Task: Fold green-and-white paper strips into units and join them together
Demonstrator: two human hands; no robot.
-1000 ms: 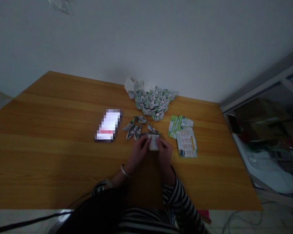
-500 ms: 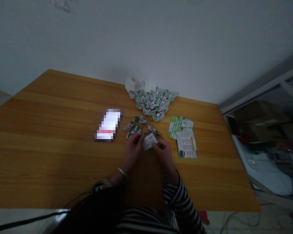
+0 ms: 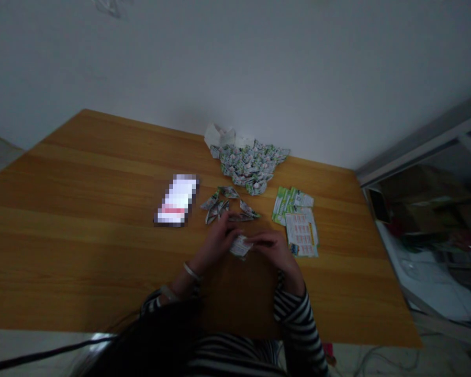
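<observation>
Between my two hands, low over the wooden table (image 3: 113,262), is a small folded piece of printed paper (image 3: 240,247). My left hand (image 3: 219,240) has its fingers closed on the paper's left side. From the right, my right hand (image 3: 272,247) pinches its upper right edge with thumb and fingers. Just beyond my hands lie several folded paper pieces (image 3: 230,192), printed in green and grey. Flat printed leaflets (image 3: 301,233) are stacked to the right of my right hand.
A large cluster of interlocked folded paper pieces (image 3: 249,165) sits near the wall, with white paper (image 3: 219,136) at its left end. A phone with a lit, blurred screen (image 3: 176,201) lies to the left. A shelf with assorted items (image 3: 424,251) stands right of the table.
Both hands have shifted slightly toward me with the paper, which sits lower and is now more covered by my fingers. My right hand has turned flatter across it.
</observation>
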